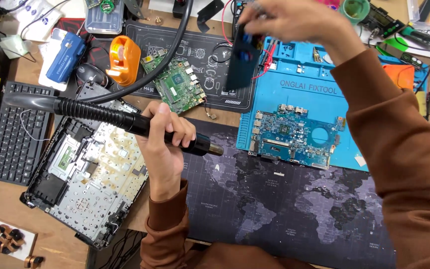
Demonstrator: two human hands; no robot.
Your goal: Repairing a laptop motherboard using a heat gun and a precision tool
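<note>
My left hand (165, 142) grips the black handle of a hot-air wand (202, 144) with a ribbed hose (83, 107), its metal nozzle pointing right toward a blue circuit board (294, 134). That board lies on a blue work mat (299, 84). My right hand (287, 20) is raised at the top of the view, holding a dark, blurred rectangular device (242, 60) with red wires (269, 55) trailing from it. Both sleeves are brown.
A stripped laptop chassis (88, 169) lies at left beside a black keyboard (16, 134). A green circuit board (177, 82) sits on a black mat (210, 50). An orange tape dispenser (123, 60), a blue box (65, 57) and a dark map-printed mat (284, 204) are around.
</note>
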